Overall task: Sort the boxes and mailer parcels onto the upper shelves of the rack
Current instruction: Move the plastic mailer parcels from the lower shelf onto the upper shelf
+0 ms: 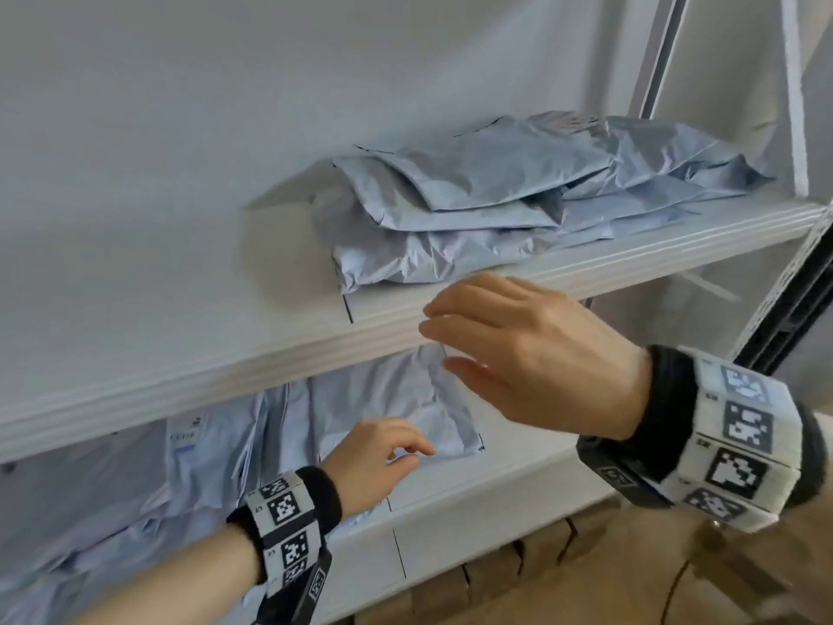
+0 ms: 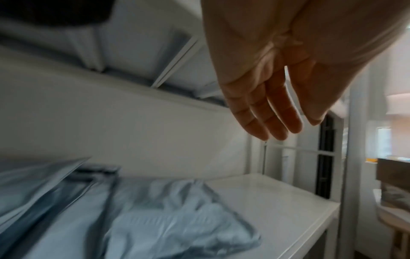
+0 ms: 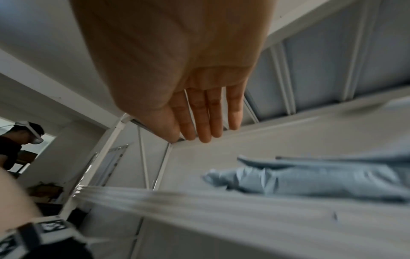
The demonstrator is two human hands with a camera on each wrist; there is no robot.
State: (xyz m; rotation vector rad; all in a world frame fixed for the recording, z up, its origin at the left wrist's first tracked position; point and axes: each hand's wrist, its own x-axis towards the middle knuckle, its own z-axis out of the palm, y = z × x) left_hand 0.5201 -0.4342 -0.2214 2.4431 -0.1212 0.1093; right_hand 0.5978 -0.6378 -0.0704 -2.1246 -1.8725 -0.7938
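A pile of grey-blue mailer parcels (image 1: pixel 496 196) lies on the right part of the rack's upper shelf (image 1: pixel 225 367). More mailers (image 1: pixel 383 399) lie spread over the shelf below (image 1: pixel 496 498). My left hand (image 1: pixel 405 448) hovers just over a mailer (image 2: pixel 177 219) on that lower shelf, fingers relaxed and holding nothing (image 2: pixel 286 129). My right hand (image 1: pixel 439 336) is open in front of the upper shelf's front edge, below the pile, fingers straight and empty (image 3: pixel 204 135). The right wrist view shows the pile (image 3: pixel 321 178) off to the right of the fingers.
The left half of the upper shelf is bare white board. A white rack upright (image 1: pixel 793 286) stands at the right. Brown cardboard boxes (image 1: pixel 518 561) sit under the lower shelf. Another person (image 3: pixel 13 143) stands in the background of the right wrist view.
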